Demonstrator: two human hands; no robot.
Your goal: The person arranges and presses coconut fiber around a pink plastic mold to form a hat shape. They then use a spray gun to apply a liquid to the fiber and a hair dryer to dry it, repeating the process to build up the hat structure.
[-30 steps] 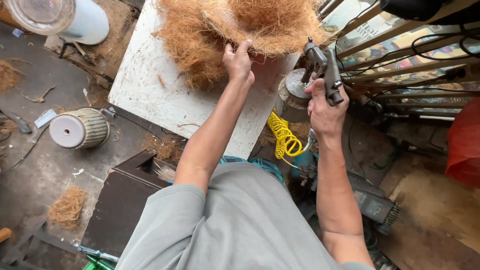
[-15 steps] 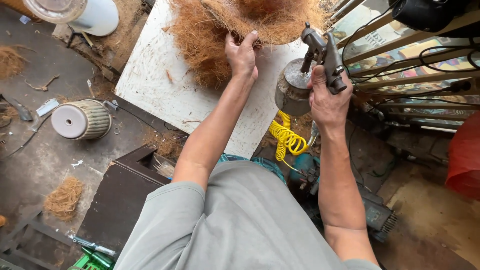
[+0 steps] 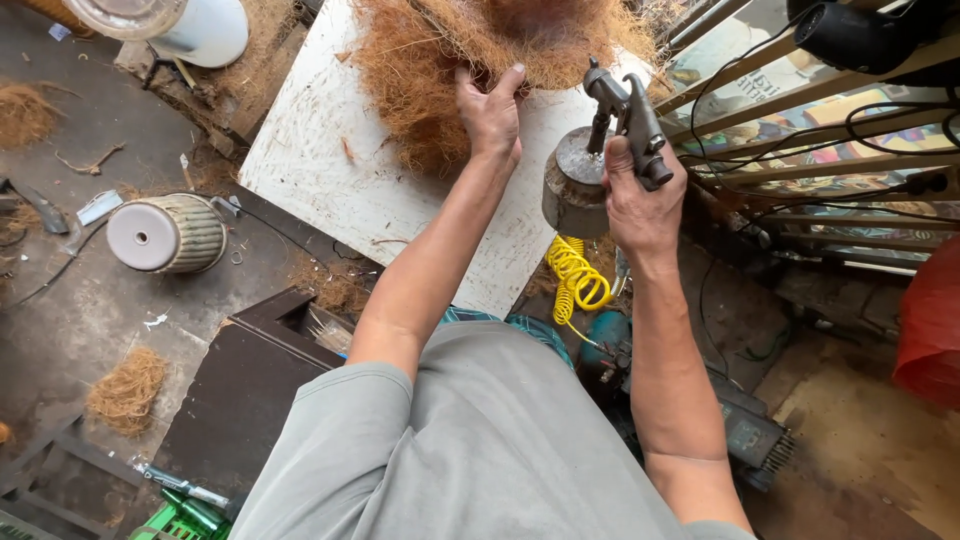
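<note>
Coconut fibre [image 3: 450, 70], a shaggy brown mass, is spread over the far part of a white board serving as the worktop [image 3: 340, 190], and its near edge is gripped by the left hand [image 3: 490, 115], whose grip is pressed together on a tuft with the fingers buried in the strands. Just to the right of that grip, a metal spray gun [image 3: 625, 115] is held upright in the right hand [image 3: 640, 200], the grip being wrapped shut around the handle; the gun's grey cup [image 3: 575, 185] hangs just left of this grip, over the worktop's right edge. Below the right grip, a yellow coiled air hose [image 3: 575, 280] is seen, running down towards a teal machine on the floor. Well to the left of the left grip, a ribbed cylindrical container [image 3: 165, 235] lies on its side on the dirty floor, and a smaller clump of fibre [image 3: 125, 390] is seen nearer the wearer. Wooden slats and black cables are seen to the right of the spray gun.
</note>
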